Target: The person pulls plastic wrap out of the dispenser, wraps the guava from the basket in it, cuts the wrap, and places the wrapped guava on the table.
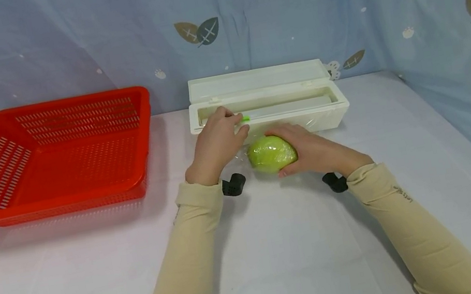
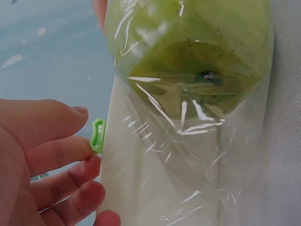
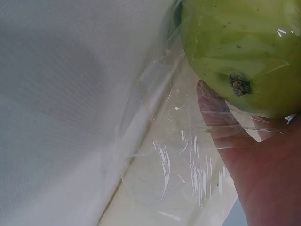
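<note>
My two tan sleeves, the left (image 1: 178,278) and the right (image 1: 420,230), lie nearest, sloping in toward the white box (image 1: 327,117) from well in front of it; some small dark lettering shows near the right cuff. At each wrist sits a black piece, one by the left (image 1: 234,185), another by the right (image 1: 334,182), both in front of the box.

With my right hand (image 1: 311,149) I grip the green fruit (image 1: 269,154), thumb and fingers curled round its right side, just in front of the middle of the box. Whether it rests on the white cloth (image 1: 284,264) or is held just above, I cannot tell. Clear film (image 3: 164,160) covers the fruit and spreads, creased and shiny, across the box's front.

My left hand (image 1: 218,142) is at the box's front upper edge, left of its middle. My thumb and forefinger are apart, the forefinger's tip against a small bright green slider (image 2: 97,135) on that edge; the other fingers bend loosely beside the box.

The lid (image 1: 257,80) stands raised along the back of the box. Well to the box's left is a red basket (image 1: 84,199) with slotted walls, and behind the box hangs a blue curtain (image 1: 290,27) printed with leaves.
</note>
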### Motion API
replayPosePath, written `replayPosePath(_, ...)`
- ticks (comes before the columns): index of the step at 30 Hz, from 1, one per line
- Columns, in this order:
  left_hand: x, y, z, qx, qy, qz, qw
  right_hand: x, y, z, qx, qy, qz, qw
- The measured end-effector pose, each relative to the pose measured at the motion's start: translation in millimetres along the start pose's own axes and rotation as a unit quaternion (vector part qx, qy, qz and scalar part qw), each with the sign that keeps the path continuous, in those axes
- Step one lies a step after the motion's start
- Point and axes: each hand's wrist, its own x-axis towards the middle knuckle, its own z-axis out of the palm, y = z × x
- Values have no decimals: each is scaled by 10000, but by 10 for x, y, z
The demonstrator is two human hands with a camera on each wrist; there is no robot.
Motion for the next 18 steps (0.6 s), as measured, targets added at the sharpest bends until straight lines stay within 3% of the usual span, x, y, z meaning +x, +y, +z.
replayPosePath(18,-29,49,4,120,-23,67,9999,-17,1,3,30,18,-50,10000)
